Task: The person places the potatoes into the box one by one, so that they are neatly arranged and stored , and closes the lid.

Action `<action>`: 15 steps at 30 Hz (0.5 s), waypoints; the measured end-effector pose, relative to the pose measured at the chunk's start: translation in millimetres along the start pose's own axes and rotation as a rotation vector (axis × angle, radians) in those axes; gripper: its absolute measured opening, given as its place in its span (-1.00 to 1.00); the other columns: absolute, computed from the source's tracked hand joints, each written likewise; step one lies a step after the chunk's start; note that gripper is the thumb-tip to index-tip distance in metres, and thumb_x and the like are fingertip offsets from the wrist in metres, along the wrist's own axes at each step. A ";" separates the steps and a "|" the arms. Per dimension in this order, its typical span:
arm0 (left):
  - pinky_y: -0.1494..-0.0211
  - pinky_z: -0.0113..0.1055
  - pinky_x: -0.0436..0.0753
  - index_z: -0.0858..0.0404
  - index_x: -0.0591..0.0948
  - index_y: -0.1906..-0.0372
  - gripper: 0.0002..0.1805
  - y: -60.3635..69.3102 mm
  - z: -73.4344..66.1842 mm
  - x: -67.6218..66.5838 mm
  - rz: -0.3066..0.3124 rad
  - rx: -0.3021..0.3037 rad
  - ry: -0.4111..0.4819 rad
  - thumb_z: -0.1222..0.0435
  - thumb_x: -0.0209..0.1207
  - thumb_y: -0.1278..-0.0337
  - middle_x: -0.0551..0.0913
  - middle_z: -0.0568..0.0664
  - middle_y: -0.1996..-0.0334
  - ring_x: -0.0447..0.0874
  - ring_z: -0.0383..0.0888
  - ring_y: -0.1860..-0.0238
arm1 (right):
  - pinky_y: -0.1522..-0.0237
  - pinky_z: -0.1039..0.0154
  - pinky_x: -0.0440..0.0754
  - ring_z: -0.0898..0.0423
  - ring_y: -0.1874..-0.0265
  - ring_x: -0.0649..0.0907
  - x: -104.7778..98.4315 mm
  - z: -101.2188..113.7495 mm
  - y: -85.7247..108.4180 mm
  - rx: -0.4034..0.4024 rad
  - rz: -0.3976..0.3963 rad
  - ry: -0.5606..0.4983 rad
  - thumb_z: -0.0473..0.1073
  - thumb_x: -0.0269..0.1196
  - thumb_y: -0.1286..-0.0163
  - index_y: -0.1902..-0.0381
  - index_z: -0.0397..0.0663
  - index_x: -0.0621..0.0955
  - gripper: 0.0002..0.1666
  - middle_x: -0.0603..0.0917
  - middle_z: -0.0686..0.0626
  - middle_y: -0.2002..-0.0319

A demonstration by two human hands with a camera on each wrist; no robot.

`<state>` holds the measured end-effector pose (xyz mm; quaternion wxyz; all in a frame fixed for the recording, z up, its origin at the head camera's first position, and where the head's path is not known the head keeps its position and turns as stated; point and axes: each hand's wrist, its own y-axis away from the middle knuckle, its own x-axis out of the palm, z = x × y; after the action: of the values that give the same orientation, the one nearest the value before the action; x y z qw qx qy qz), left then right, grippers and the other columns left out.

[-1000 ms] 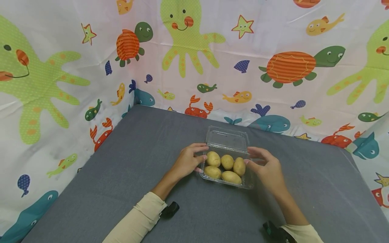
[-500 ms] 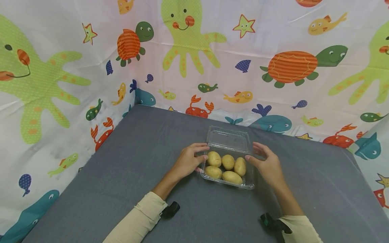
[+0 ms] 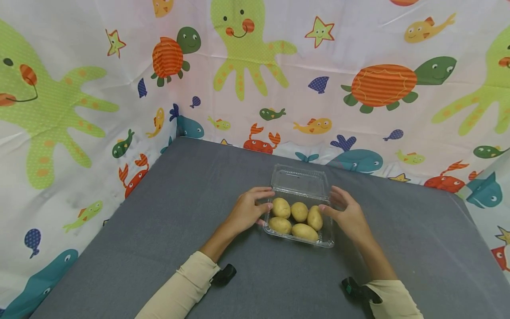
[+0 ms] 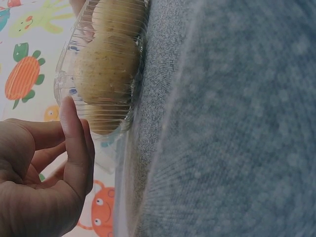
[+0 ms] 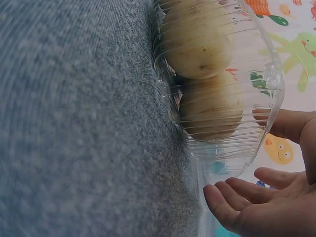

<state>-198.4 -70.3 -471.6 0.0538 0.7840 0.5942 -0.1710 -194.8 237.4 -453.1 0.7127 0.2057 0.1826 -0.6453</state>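
Note:
A clear plastic clamshell container [image 3: 326,239] sits on the grey table with its lid [image 3: 299,180] raised at the far side. Several yellow potatoes [image 3: 304,232] lie inside it. My left hand [image 3: 246,210] holds the container's left edge, its thumb at the rim and its other fingers bent along the side. In the left wrist view, a finger [image 4: 73,128] overlaps the rim corner. My right hand [image 3: 350,219] is at the container's right edge, thumb over the rim beside a potato. Its other fingers [image 5: 254,190] are loosely bent and apart from the container in the right wrist view.
The grey cloth-covered table [image 3: 191,190] spreads around the container. A white curtain with printed sea animals [image 3: 239,79] rises behind the table and along its left side. A small black camera [image 3: 224,275] is strapped on the left wrist, another black one [image 3: 354,290] on the right.
My right hand has shifted slightly: its fingers have moved off to the right of the container's side, and its thumb has stayed near the rim. The left hand, potatoes and container look unchanged.

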 end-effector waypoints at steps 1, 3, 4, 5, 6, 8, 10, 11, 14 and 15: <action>0.44 -0.30 0.84 0.32 0.63 -0.37 -0.56 0.0 -0.1 -0.1 0.000 0.001 0.002 0.42 0.28 -0.46 0.47 0.06 -0.50 0.80 0.01 0.15 | -0.51 -0.44 0.36 -0.32 -0.58 0.32 0.2 0.0 0.1 -0.005 0.001 -0.009 0.13 0.42 -0.48 -0.72 -0.04 0.10 0.10 0.29 -0.29 -0.61; 0.44 -0.29 0.84 0.32 0.63 -0.37 -0.56 -0.2 0.0 0.1 -0.001 0.002 0.003 0.42 0.29 -0.46 0.47 0.06 -0.50 0.80 0.03 0.13 | -0.51 -0.44 0.37 -0.33 -0.57 0.32 0.5 0.3 0.3 -0.018 -0.002 -0.030 0.11 0.42 -0.48 -0.72 -0.06 0.10 0.10 0.28 -0.29 -0.62; 0.44 -0.29 0.84 0.32 0.63 -0.37 -0.56 -0.2 0.0 0.1 -0.001 0.002 0.003 0.42 0.29 -0.46 0.47 0.06 -0.49 0.80 0.01 0.13 | -0.51 -0.43 0.38 -0.33 -0.57 0.32 0.5 0.4 0.4 -0.024 -0.008 -0.039 0.09 0.43 -0.48 -0.72 -0.06 0.11 0.09 0.28 -0.29 -0.62; 0.44 -0.29 0.84 0.32 0.63 -0.37 -0.56 -0.1 0.1 0.1 -0.001 0.003 0.004 0.42 0.29 -0.46 0.47 0.06 -0.49 0.80 0.00 0.14 | -0.51 -0.42 0.39 -0.33 -0.56 0.33 0.5 0.5 0.6 -0.029 -0.012 -0.047 0.08 0.43 -0.47 -0.71 -0.06 0.11 0.09 0.28 -0.28 -0.62; 0.44 -0.29 0.84 0.32 0.63 -0.37 -0.56 -0.1 0.2 0.0 -0.002 0.003 0.003 0.42 0.29 -0.46 0.47 0.07 -0.49 0.79 -0.03 0.15 | -0.50 -0.42 0.39 -0.32 -0.56 0.34 0.4 0.8 1.0 -0.034 -0.017 -0.056 0.06 0.44 -0.47 -0.71 -0.07 0.12 0.08 0.29 -0.27 -0.62; 0.44 -0.29 0.85 0.32 0.63 -0.37 -0.56 -0.1 0.5 0.0 -0.002 0.002 0.000 0.42 0.29 -0.46 0.47 0.07 -0.50 0.79 -0.07 0.17 | -0.50 -0.41 0.41 -0.32 -0.55 0.35 0.3 1.3 1.9 -0.042 -0.023 -0.069 0.04 0.44 -0.47 -0.71 -0.07 0.13 0.07 0.30 -0.26 -0.62; 0.44 -0.29 0.84 0.32 0.63 -0.37 -0.56 0.0 0.7 -0.1 -0.002 0.002 -0.003 0.41 0.29 -0.46 0.47 0.07 -0.50 0.78 -0.11 0.19 | -0.48 -0.40 0.43 -0.30 -0.55 0.36 0.0 1.3 3.0 -0.047 -0.030 -0.079 0.03 0.44 -0.47 -0.71 -0.06 0.13 0.06 0.31 -0.23 -0.61; 0.44 -0.28 0.84 0.32 0.63 -0.37 -0.56 0.0 0.9 -0.1 -0.002 0.003 -0.003 0.41 0.29 -0.46 0.47 0.08 -0.50 0.78 -0.11 0.19 | -0.48 -0.39 0.44 -0.30 -0.54 0.37 0.0 1.5 3.5 -0.050 -0.033 -0.084 0.03 0.44 -0.47 -0.70 -0.06 0.14 0.06 0.32 -0.22 -0.61; 0.44 -0.28 0.84 0.32 0.64 -0.36 -0.56 -0.1 1.2 0.3 -0.004 0.003 0.001 0.42 0.30 -0.45 0.48 0.07 -0.49 0.78 -0.09 0.19 | -0.48 -0.35 0.46 -0.27 -0.53 0.40 0.5 1.1 4.6 -0.064 -0.051 -0.103 0.03 0.44 -0.48 -0.70 -0.06 0.16 0.04 0.33 -0.21 -0.60; 0.45 -0.27 0.84 0.33 0.64 -0.36 -0.56 -0.1 1.3 0.5 -0.005 0.003 0.004 0.43 0.30 -0.45 0.48 0.07 -0.49 0.79 -0.08 0.19 | -0.48 -0.33 0.46 -0.27 -0.52 0.40 0.6 0.8 4.9 -0.070 -0.056 -0.107 0.03 0.43 -0.49 -0.70 -0.07 0.16 0.03 0.33 -0.21 -0.60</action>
<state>-198.6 -70.2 -473.0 0.0509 0.7831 0.5960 -0.1705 -189.8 236.9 -452.4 0.7098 0.1408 0.1726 -0.6683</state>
